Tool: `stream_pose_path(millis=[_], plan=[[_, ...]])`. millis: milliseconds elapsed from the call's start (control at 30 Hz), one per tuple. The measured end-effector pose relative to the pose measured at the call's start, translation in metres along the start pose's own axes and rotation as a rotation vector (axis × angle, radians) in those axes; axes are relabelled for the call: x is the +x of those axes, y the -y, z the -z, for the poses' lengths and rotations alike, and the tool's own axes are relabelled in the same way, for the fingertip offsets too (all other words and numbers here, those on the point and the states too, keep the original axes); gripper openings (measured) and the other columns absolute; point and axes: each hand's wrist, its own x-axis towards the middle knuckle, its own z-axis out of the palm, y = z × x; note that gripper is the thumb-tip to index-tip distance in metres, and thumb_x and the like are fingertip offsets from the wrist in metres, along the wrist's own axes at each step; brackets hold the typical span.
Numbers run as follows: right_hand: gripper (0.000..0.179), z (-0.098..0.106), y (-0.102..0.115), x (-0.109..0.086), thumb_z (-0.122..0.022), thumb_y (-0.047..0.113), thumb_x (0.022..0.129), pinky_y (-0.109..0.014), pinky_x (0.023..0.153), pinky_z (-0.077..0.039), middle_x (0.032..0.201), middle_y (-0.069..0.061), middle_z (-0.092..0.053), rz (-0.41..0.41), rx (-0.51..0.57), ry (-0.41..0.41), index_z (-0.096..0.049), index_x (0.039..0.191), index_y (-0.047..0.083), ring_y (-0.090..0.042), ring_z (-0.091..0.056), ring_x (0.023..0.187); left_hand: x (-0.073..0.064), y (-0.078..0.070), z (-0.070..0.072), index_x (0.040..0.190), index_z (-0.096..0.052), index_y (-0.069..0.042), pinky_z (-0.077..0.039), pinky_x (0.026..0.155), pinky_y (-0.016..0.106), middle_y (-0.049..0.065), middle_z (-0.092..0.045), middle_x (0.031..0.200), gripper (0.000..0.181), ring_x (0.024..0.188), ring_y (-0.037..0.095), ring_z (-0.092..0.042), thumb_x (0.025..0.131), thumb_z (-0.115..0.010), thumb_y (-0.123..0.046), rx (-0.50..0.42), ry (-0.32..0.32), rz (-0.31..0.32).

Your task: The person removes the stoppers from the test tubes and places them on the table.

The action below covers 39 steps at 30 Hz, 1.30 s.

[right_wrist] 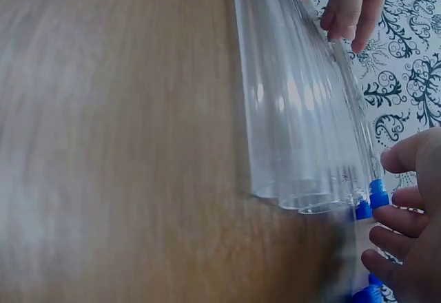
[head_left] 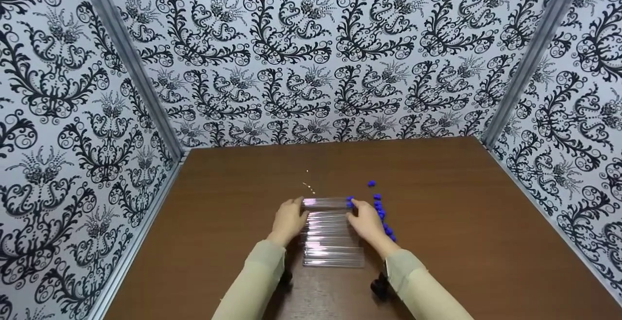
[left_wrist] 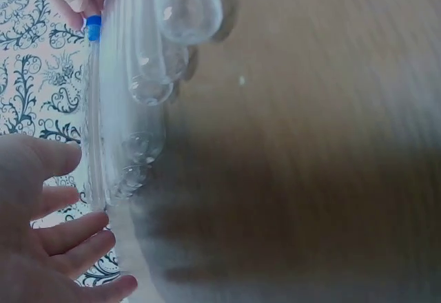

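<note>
Clear test tubes (head_left: 333, 242) lie side by side in a row on the brown table. At the far end of the row, a tube (head_left: 323, 203) bears a blue cap (right_wrist: 379, 194) on its right end. My left hand (head_left: 288, 220) is at the left, closed ends of the far tubes, its fingers spread and loosely bent in the left wrist view. At the right end, my right hand (head_left: 367, 222) has its thumb and fingertips close around the blue cap, fingers apart. A second blue cap (right_wrist: 363, 210) shows just beside it in the right wrist view.
Loose blue caps (head_left: 380, 211) form a line to the right of the tubes, with one cap (head_left: 371, 183) farther back. Small pale specks (head_left: 310, 187) dot the table (head_left: 218, 203) behind the left hand. Patterned walls (head_left: 301, 57) enclose the back and sides.
</note>
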Motion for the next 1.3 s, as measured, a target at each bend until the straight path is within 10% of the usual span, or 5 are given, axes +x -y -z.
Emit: stream_pose_path(millis=[233,800,1300], plan=[[0.05,0.008,0.003,0.002,-0.07,0.008,0.082,-0.047,0.093,-0.046,0.119,-0.02,-0.061,0.001,-0.074,-0.023,-0.057,0.127,-0.008,-0.037,-0.059,0.11,0.002,-0.001,0.006,0.119,-0.065,-0.001,-0.051,0.078,0.051,0.021,-0.064,0.102,0.039,0.094,0.038,-0.061,0.082,-0.073,-0.012,0.039,-0.126,-0.068],[0.025,0.029,-0.003,0.013,-0.07,0.005,0.079,-0.04,0.066,-0.053,0.093,-0.005,-0.065,0.214,-0.235,-0.145,-0.074,0.104,0.004,-0.023,-0.064,0.077,0.001,-0.007,0.017,0.099,-0.075,-0.012,-0.05,0.072,0.04,0.005,-0.063,0.083,0.016,0.08,0.026,-0.061,0.084,-0.072,-0.009,0.123,-0.189,-0.171],[0.016,0.048,-0.007,0.018,-0.07,0.01,0.079,-0.043,0.071,-0.053,0.093,-0.004,-0.072,0.274,-0.296,0.036,-0.073,0.095,0.009,-0.025,-0.068,0.082,0.0,-0.01,0.018,0.104,-0.074,-0.009,-0.051,0.078,0.039,0.004,-0.065,0.092,0.02,0.087,0.026,-0.062,0.085,-0.068,-0.006,0.074,-0.14,-0.162]])
